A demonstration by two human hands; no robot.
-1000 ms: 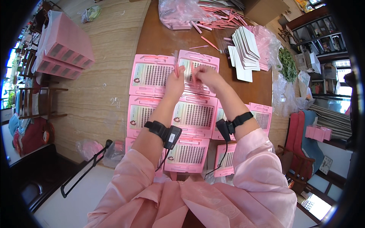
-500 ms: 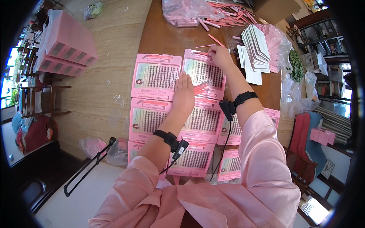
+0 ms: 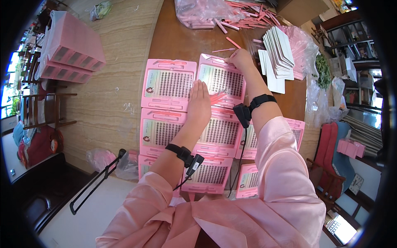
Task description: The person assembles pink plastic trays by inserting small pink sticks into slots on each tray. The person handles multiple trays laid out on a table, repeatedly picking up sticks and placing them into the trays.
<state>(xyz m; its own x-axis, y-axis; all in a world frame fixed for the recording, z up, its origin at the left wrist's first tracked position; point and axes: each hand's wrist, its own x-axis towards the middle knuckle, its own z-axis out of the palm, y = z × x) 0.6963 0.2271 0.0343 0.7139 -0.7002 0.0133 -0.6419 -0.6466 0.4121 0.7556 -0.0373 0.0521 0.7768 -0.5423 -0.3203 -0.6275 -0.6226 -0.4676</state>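
The left hand lies with its fingers straight and side by side along the left edge of an open pink case. A bunch of pink tools sticks out from beside its thumb side, over the lower part of that case; whether this grip is closed on them I cannot tell. The right hand has its fingers bent at the upper edge of the same case, near the slot there, and the view hides whether its grip pinches anything. The case sits in the far row on the brown tabletop, just right of another open case, and shows rows of small dark tufts. More pink cases lie nearer the body. Beyond the right hand are a loose pink stick, a fanned stack of white cards and a clear plastic bag
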